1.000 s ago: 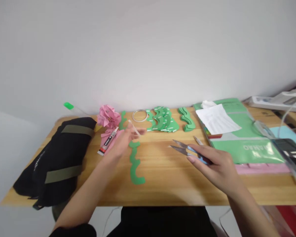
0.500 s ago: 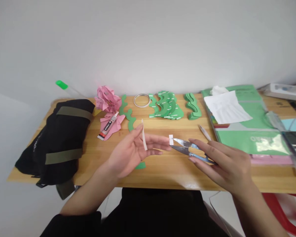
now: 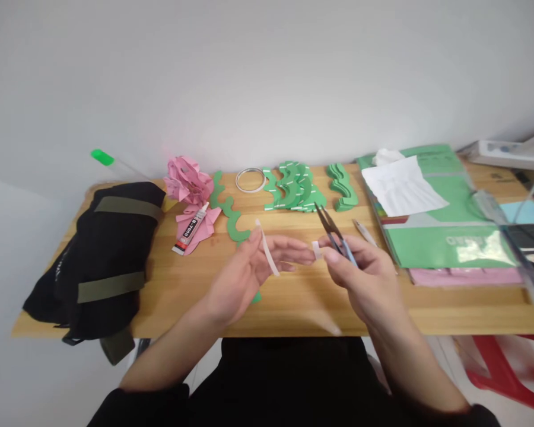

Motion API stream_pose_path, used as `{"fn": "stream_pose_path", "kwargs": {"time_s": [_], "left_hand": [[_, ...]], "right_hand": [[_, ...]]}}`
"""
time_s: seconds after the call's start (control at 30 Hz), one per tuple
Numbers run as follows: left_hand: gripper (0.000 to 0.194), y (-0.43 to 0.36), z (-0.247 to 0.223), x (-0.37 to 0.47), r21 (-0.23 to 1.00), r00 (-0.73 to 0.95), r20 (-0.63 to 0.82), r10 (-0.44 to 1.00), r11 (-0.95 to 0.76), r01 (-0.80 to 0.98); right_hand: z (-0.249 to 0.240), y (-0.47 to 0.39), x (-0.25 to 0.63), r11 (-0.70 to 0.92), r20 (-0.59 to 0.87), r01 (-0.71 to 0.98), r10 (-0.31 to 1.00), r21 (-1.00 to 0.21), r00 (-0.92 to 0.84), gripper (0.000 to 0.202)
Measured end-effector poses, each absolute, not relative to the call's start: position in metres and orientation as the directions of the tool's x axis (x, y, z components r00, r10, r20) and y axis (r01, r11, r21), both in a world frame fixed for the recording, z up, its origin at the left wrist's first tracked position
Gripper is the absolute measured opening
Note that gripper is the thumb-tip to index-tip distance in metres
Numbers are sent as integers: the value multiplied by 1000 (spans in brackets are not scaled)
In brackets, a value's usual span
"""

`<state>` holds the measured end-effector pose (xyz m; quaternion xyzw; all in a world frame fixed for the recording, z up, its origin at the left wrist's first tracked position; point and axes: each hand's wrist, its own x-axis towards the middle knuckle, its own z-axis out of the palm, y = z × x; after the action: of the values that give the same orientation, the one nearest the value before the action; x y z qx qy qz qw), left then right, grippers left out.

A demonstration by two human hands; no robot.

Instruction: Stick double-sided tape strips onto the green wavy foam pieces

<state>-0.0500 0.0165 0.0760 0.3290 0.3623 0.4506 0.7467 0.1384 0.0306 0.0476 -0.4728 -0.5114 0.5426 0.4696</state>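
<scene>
My left hand [image 3: 244, 270] has its fingers stretched to the right, and a narrow white tape strip [image 3: 267, 250] is held at its thumb. A small white tape piece [image 3: 317, 249] sits at the left fingertips. My right hand [image 3: 367, 270] touches that piece with thumb and finger while gripping blue-handled thread snips [image 3: 338, 232], their blades pointing up and left. Below and behind my left hand lies a wavy green cutout [image 3: 235, 225], partly covered. Farther back is a fanned pile of green cutouts [image 3: 293, 187] bearing white strips.
Along the back are a tape roll [image 3: 250, 180], stacked green cutouts [image 3: 343, 188] and crumpled pink paper [image 3: 189, 181]. A glue tube [image 3: 190, 230] and black bag [image 3: 107, 255] lie left. On the right are a pen [image 3: 365, 232], green folder [image 3: 445, 237] and white tissue [image 3: 404, 187].
My right hand has turned, swinging the snips' blades from the small tape piece to point upward. Its thumb and finger now meet the piece at my left fingertips.
</scene>
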Motion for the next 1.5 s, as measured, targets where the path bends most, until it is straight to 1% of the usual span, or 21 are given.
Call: {"fn": "stream_pose_path", "kwargs": {"time_s": [0.07,0.17,0.33,0.5,0.6,0.87,1.07,1.2,1.33,1.5], "left_hand": [[57,16,75,-48,806,349,-258,901,399,-436],[56,15,74,-48,781,350,-292,890,433,-450],[49,16,73,-47,787,272,-320,908,414,-458],[59,17,74,-42,746,305,-324,895,440,-500],[61,18,76,-40,734,309,-332,891,450,-509],[60,18,77,-39,699,312,-348,884,467,-541],[56,19,78,-37,678,330,-339,881,472,-563],[57,19,78,-36,673,327,-345,880,475,-567],[57,19,77,-37,673,332,-340,880,474,-568],[57,20,76,-36,666,342,-350,872,489,-564]], "right_hand": [[50,33,127,-73,-69,-47,995,-996,-78,23],[52,35,122,-62,-60,-60,998,-996,-28,16],[46,34,131,-46,-52,-84,996,-995,72,13],[47,34,135,-21,-22,-9,997,-1000,74,8],[49,35,135,-1,0,5,997,-1000,82,5],[46,33,137,1,-2,-30,996,-1000,92,3],[44,35,136,14,6,-67,993,-998,121,6],[45,34,135,19,12,-63,993,-998,116,7],[44,32,134,57,51,-48,993,-997,107,10],[43,30,133,85,82,-19,989,-996,122,9]]}}
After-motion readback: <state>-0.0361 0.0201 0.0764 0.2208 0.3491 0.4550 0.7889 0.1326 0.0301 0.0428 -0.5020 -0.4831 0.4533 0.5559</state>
